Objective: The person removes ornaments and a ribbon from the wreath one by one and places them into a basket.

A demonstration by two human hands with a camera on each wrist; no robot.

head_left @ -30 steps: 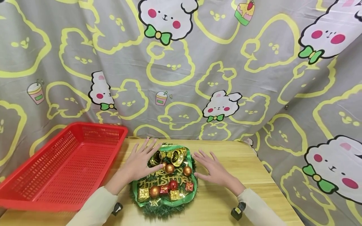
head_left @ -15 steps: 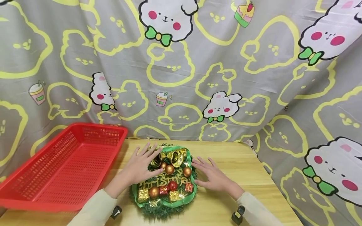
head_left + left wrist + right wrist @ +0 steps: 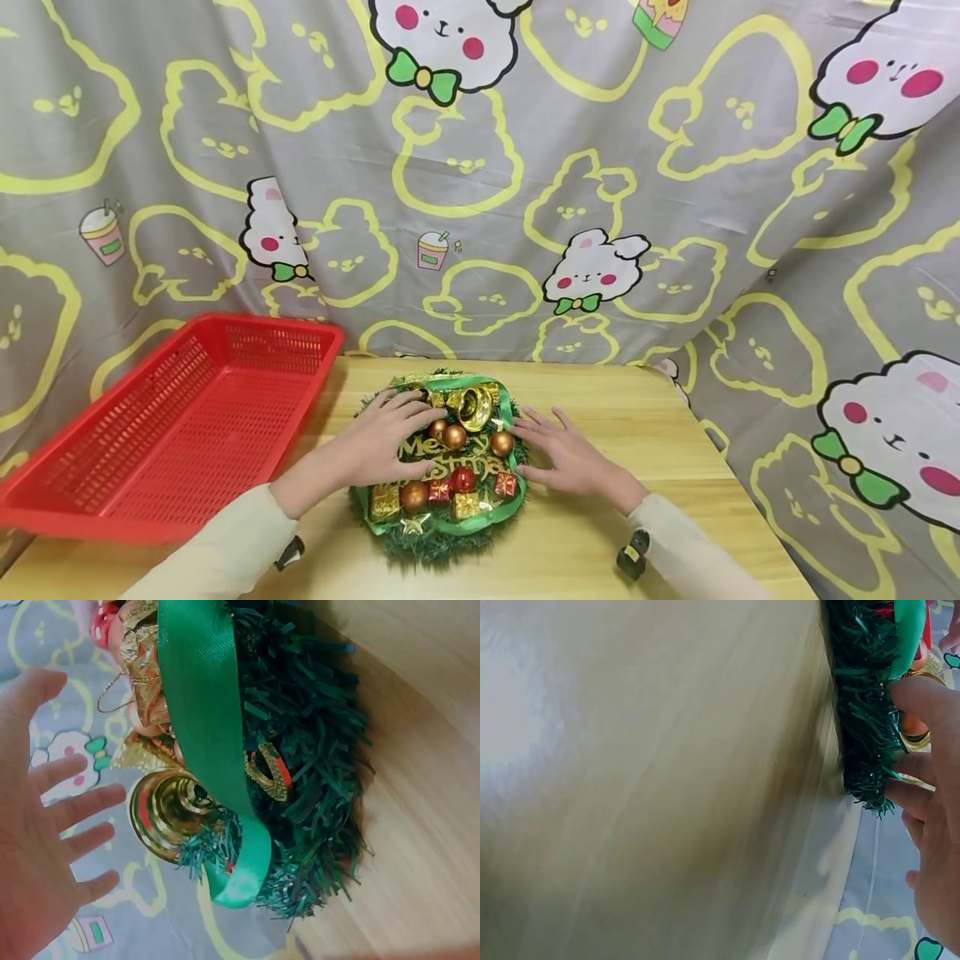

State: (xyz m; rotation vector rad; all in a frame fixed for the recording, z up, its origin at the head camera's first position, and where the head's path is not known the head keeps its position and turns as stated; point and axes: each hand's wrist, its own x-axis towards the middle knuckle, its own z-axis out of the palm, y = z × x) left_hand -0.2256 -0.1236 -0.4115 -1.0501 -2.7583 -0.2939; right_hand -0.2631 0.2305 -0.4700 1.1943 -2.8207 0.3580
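Note:
A green tinsel Christmas wreath (image 3: 431, 546) lies on the wooden table. It carries a green ribbon (image 3: 201, 705), golden bells (image 3: 475, 407), copper-coloured balls (image 3: 454, 437), small wrapped gift boxes (image 3: 386, 502) and golden "Merry Christmas" lettering, partly covered. My left hand (image 3: 384, 442) is over the wreath's left side, fingers spread and fairly straight. In the left wrist view this hand is apart from the bell and holds nothing. At the right edge is my right hand (image 3: 566, 458), fingers extended; the right wrist view shows its thumb and fingertips at the tinsel and ribbon.
A red plastic basket (image 3: 97, 529) with slotted walls stands on the left of the table (image 3: 622, 417). Behind and to the right hangs a grey curtain (image 3: 480, 283) with a rabbit print. Each wrist wears a small black device (image 3: 633, 554).
My left hand has shifted slightly right and inward over the wreath, covering more of the lettering and the left bell. My right hand stays nearly in place. The head view has tilted a little.

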